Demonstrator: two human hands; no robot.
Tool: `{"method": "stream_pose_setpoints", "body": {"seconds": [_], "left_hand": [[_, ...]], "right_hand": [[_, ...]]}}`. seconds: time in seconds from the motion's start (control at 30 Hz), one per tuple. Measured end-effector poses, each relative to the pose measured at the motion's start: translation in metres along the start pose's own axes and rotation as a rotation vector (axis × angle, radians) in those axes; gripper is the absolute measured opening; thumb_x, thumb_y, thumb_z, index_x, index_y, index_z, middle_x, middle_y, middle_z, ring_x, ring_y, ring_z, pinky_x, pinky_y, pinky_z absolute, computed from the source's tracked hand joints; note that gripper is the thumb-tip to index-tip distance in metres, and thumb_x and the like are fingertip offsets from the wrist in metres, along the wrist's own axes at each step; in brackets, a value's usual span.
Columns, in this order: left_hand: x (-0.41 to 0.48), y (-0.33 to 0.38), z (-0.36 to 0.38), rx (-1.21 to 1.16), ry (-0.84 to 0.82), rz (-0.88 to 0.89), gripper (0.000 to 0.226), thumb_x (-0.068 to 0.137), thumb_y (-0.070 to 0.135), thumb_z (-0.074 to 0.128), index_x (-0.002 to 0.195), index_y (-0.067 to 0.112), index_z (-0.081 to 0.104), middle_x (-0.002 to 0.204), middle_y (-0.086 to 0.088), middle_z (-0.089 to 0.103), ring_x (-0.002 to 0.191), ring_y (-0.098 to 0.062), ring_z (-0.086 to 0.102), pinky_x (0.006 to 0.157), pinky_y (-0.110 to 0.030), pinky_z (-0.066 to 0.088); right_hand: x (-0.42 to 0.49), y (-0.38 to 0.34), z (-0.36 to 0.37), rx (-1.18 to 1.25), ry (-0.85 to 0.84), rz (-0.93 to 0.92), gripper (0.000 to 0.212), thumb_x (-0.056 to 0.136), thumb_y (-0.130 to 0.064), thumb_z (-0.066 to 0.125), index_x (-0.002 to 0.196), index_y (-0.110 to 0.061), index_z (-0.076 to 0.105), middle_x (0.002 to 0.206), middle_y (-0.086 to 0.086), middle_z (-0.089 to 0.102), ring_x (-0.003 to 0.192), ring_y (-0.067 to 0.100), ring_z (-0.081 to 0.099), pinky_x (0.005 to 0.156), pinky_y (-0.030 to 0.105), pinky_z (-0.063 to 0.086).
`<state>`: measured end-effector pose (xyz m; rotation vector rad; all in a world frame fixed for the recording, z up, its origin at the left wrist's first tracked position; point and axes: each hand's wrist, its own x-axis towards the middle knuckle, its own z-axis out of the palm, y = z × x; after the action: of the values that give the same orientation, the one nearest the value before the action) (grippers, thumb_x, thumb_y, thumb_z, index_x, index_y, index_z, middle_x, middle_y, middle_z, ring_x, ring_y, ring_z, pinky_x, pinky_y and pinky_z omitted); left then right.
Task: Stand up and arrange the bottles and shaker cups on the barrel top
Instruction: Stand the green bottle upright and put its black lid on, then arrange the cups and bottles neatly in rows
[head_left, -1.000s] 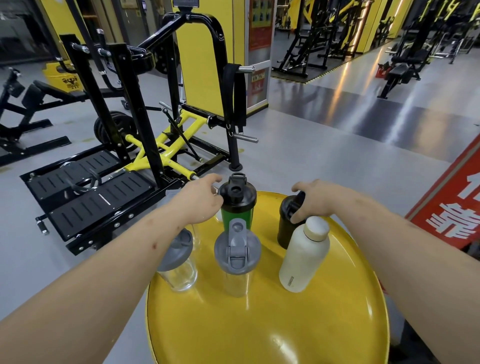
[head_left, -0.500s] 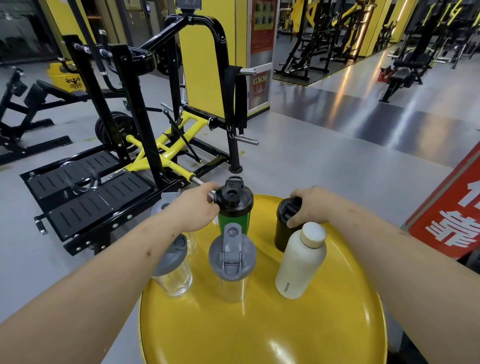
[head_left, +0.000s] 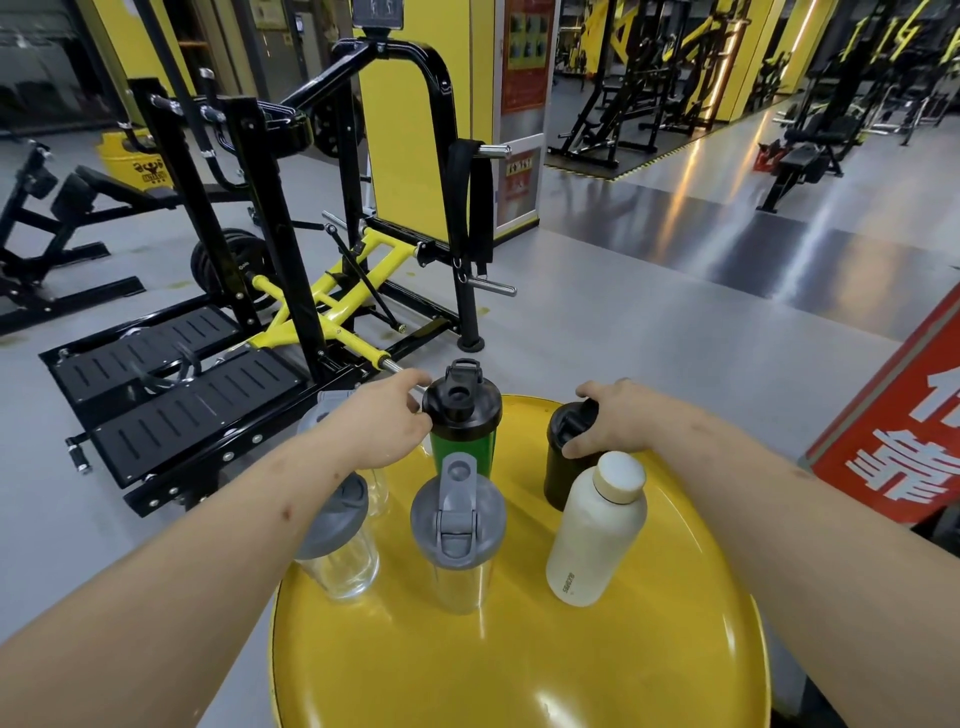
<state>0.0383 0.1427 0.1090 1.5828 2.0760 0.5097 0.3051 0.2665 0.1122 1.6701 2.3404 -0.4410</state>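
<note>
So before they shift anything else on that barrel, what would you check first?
1. Left hand on the green shaker: touching its black lid at the side; firm grip cannot tell.
2. Right hand on the black shaker: ok, the fingers wrap its top.
3. All standing upright: ok for the white bottle, the middle clear shaker and the left clear shaker; another clear cup behind the left arm is mostly hidden, cannot tell.
4. Room to slide things: ok, the near part of the barrel top is bare.
5. Edge risk: not ok, the left clear shaker stands close to the rim.
</note>
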Motion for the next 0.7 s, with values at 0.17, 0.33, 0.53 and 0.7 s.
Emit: {"method": "stream_pose_setpoints", "body": {"seconds": [0.17,0.33,0.53,0.7], "left_hand": [[-0.008,0.002,-0.009,0.051,0.061,0.015,0.053,0.103,0.03,0.055,0.154,0.025,0.043,0.136,-0.003,0.06,0.096,-0.023,0.059,0.075,-0.031,0.048],[-0.023,-0.006,-0.038,0.02,0.177,0.021,0.039,0.101,0.026,0.054,0.14,0.028,0.057,0.129,0.003,0.066,0.103,-0.025,0.068,0.091,-0.039,0.057],[-0.031,-0.044,-0.081,-0.134,0.326,-0.045,0.027,0.102,0.019,0.053,0.124,0.026,0.068,0.112,-0.009,0.075,0.09,-0.031,0.069,0.073,-0.031,0.055],[-0.026,-0.094,-0.089,-0.102,0.234,-0.142,0.032,0.101,0.029,0.06,0.131,0.02,0.066,0.118,-0.005,0.072,0.097,-0.026,0.068,0.081,-0.034,0.053]], "right_hand": [[-0.012,-0.009,-0.015,0.044,0.105,-0.002,0.088,0.08,-0.062,0.069,0.153,-0.025,0.036,0.144,0.016,0.045,0.123,0.036,0.052,0.095,0.044,0.051],[-0.033,-0.044,-0.04,0.134,0.315,-0.074,0.066,0.092,-0.047,0.059,0.149,-0.018,0.045,0.148,0.018,0.044,0.131,0.036,0.048,0.099,0.041,0.044],[-0.053,-0.12,-0.063,0.271,0.516,-0.244,0.038,0.095,-0.033,0.057,0.124,-0.008,0.063,0.123,0.014,0.061,0.117,0.031,0.053,0.088,0.037,0.044],[-0.051,-0.181,-0.055,0.339,0.475,-0.341,0.031,0.094,-0.035,0.058,0.118,-0.018,0.067,0.116,0.004,0.064,0.11,0.024,0.057,0.08,0.03,0.04]]}}
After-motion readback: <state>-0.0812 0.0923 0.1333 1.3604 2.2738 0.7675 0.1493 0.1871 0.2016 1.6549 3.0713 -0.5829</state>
